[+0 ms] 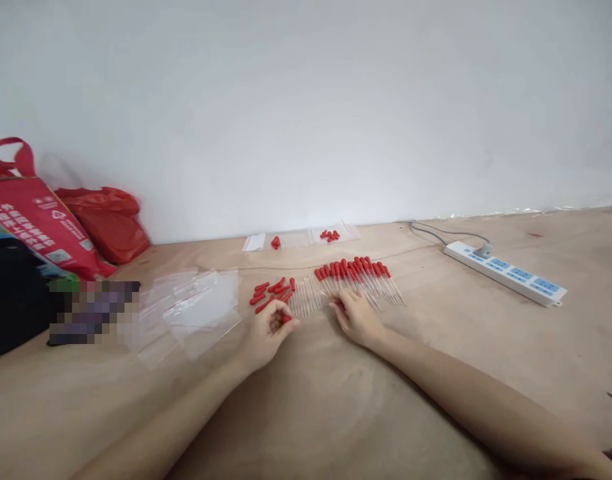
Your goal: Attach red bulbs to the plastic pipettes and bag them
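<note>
My left hand (267, 333) is curled on the brown table, pinching a small red rubber cap (285, 319) between thumb and fingers. Just beyond it lie several loose red caps (270, 293) and a row of bare clear glass tubes (306, 299). My right hand (355, 315) rests with fingers bent beside the near ends of these tubes, touching them; whether it grips one is unclear. Behind it sits a row of finished droppers with red caps (359, 275).
A pile of clear zip bags (193, 310) lies left of my hands. Two small bags with red caps (306, 238) sit by the white wall. A white power strip (506, 272) is at the right. Red bags (61, 223) stand at far left.
</note>
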A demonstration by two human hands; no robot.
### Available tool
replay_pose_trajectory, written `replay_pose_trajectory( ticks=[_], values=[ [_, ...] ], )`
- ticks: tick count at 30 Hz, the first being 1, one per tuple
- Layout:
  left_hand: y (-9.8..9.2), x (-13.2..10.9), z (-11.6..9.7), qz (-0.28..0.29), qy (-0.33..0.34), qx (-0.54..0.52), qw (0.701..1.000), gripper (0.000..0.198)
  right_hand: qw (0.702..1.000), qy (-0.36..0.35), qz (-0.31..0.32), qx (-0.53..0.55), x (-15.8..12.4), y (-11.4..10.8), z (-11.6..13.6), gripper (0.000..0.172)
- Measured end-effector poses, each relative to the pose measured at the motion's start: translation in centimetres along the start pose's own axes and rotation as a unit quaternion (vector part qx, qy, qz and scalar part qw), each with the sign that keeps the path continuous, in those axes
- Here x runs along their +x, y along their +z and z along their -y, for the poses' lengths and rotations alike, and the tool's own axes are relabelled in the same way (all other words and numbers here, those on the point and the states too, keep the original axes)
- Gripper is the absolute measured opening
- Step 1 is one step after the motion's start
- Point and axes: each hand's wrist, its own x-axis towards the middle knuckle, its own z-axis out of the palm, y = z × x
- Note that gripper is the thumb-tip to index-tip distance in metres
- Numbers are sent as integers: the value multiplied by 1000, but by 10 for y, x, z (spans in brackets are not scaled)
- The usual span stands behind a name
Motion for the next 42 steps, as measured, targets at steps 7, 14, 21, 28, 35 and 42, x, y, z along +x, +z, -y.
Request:
replay_pose_trajectory(
  ticks=[7, 14, 21, 28, 35, 42],
  values=[
    [5, -11, 8, -1, -34, -68, 997, 28, 992, -121, 23, 36, -11, -5, 12, 20],
    [5, -10, 5, -1, -33, -46, 998, 25, 988, -146, 31, 42, -9, -7, 16, 23],
    [4, -10, 4, -6, -44, -37, 998, 24, 984, -169, 44, 26, -9, -8, 21, 25],
    [2, -11, 10, 9, -19, 6, 1000, 22, 980, -185, 57, 33, -8, -7, 18, 24],
    [-1, -13, -3, 63, 70, 119, 988, 18, 977, -192, 80, 40, -4, -8, 9, 25],
    [0, -14, -16, 98, 68, 161, 980, 18, 975, -203, 91, 13, -2, -9, 6, 25]
  ],
)
